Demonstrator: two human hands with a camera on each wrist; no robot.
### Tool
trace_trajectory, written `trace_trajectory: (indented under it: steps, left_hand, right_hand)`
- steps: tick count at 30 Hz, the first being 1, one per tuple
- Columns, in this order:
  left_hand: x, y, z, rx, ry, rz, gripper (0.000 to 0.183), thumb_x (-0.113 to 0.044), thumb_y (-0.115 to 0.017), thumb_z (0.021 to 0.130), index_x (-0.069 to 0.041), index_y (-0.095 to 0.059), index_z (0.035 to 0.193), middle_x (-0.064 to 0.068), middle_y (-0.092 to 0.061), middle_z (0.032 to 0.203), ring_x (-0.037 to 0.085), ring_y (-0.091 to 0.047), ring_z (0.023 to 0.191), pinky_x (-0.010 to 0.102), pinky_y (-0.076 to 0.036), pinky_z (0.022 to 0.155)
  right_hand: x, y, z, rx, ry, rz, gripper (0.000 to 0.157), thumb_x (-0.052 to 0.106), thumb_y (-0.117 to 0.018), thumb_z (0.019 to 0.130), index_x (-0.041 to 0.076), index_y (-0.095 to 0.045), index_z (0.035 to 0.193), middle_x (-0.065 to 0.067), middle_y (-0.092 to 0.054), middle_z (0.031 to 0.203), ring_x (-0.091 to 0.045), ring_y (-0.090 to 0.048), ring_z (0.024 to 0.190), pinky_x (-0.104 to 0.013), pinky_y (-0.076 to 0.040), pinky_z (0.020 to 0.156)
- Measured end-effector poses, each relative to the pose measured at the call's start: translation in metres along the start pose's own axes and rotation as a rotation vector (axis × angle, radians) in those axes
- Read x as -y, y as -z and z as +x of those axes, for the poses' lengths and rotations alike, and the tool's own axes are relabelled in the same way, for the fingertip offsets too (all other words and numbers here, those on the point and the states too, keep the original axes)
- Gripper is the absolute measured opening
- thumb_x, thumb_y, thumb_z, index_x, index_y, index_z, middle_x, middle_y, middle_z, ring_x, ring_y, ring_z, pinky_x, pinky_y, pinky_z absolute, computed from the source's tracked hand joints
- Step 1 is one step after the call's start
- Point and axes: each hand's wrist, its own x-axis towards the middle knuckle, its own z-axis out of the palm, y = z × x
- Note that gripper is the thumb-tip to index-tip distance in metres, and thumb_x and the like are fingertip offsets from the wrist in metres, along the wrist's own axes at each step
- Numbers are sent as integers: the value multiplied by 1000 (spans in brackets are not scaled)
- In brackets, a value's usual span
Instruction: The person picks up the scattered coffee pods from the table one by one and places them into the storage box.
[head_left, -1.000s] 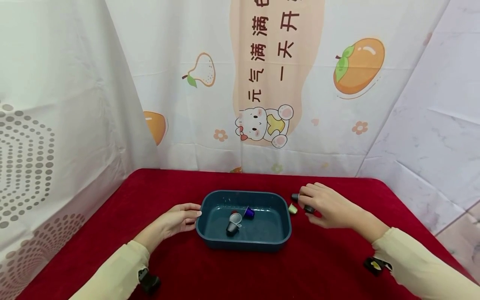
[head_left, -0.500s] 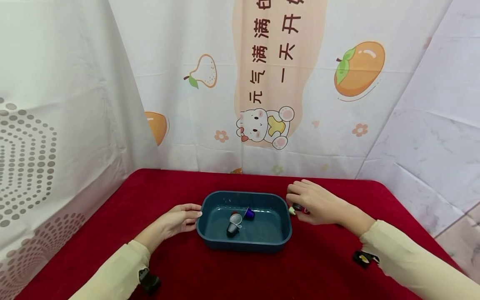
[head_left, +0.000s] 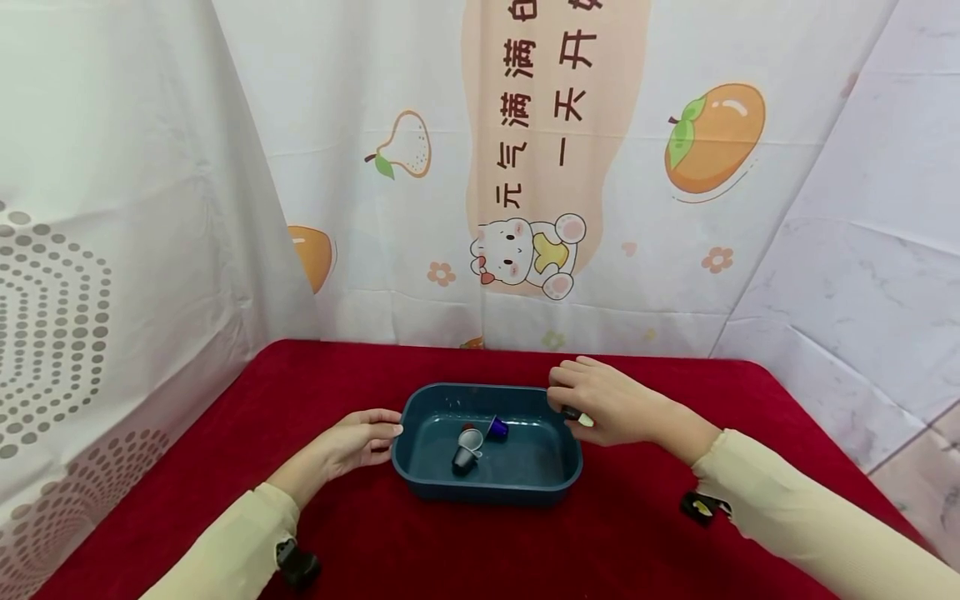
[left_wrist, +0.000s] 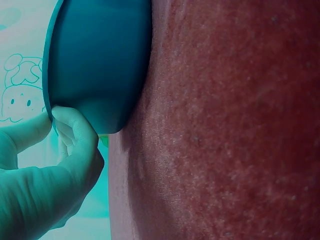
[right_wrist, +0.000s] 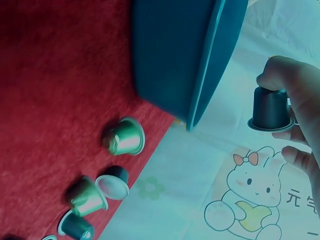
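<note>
A blue rectangular plastic basin (head_left: pixel 495 492) sits on the table. At its left end my left hand (head_left: pixel 360 442) pinches the rim between thumb and fingers, as the left wrist view shows. My right hand (head_left: pixel 607 406) is over the basin's right rim, holding a black coffee capsule (right_wrist: pixel 270 109) between thumb and fingers, with its flanged rim downward in the right wrist view. Inside the basin lie a purple capsule (head_left: pixel 497 427), a silver-grey one (head_left: pixel 471 438), a black one (head_left: pixel 462 462) and a partly hidden red one (head_left: pixel 468 427).
Several capsules lie on the red tablecloth (head_left: pixel 525 550) just right of the basin, including a green capsule (right_wrist: pixel 126 137) and a dark capsule (right_wrist: pixel 76 226). A printed white curtain (head_left: pixel 420 208) hangs behind the table.
My right hand has moved left with the black capsule, from among the loose capsules to the basin's right rim. My left hand has stayed at the left rim.
</note>
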Motion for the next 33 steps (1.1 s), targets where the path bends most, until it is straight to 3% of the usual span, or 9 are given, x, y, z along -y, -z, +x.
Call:
trace_trajectory:
  steps: [33]
  left_hand:
    - [1, -3, -1, -21, 4, 12, 54, -16, -56, 96, 8, -34, 138, 0, -61, 102, 8, -62, 87, 24, -54, 79]
  right_hand:
    - [11, -7, 54, 75, 75, 44, 17, 25, -73, 79, 19, -58, 85, 5, -56, 87, -7, -49, 85, -24, -44, 75]
